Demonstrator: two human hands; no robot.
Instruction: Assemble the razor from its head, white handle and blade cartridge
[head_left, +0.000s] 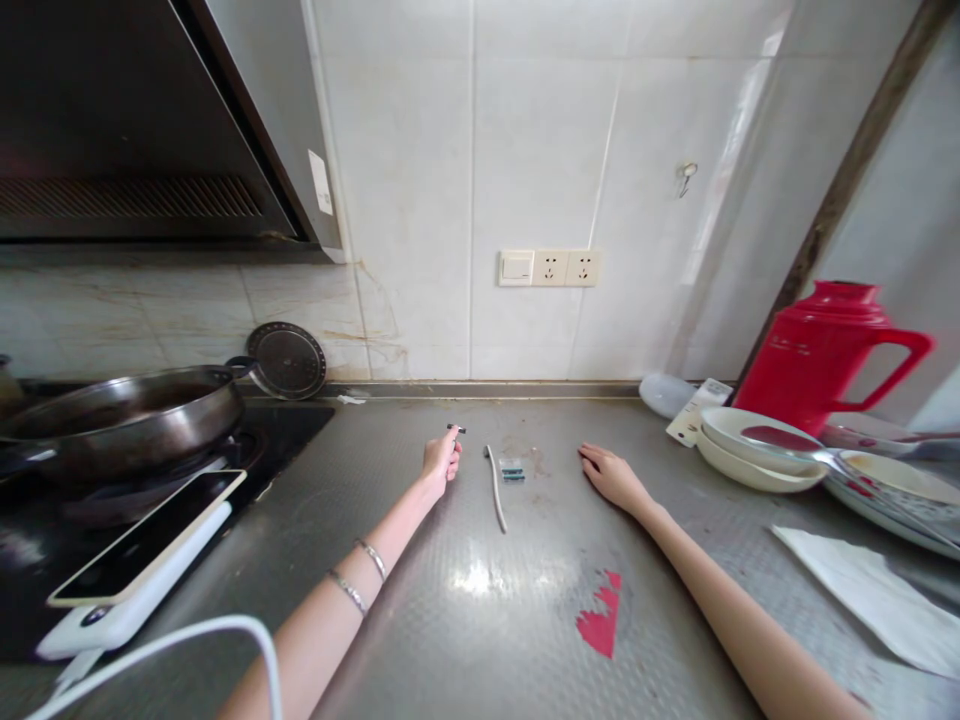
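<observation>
My left hand [441,462] is closed above the metal counter, pinching a small dark bar-shaped piece [457,429] between thumb and fingers. The piece is too small to name. Just right of that hand lies a thin white stick [496,492], slightly curved, with a dark end at the top. Beside the stick is a small clear packet [513,471] with dark teal strips in it. Farther right, my right hand [613,478] rests palm down on the counter, fingers stretched out, holding nothing.
At left, a steel pan [127,415] sits on the black cooktop, near a phone on a white power bank [142,580] with a cable. Stacked bowls [757,465], a red thermos [810,350] and a white napkin [870,590] are at right. A red scrap [604,625] lies in front.
</observation>
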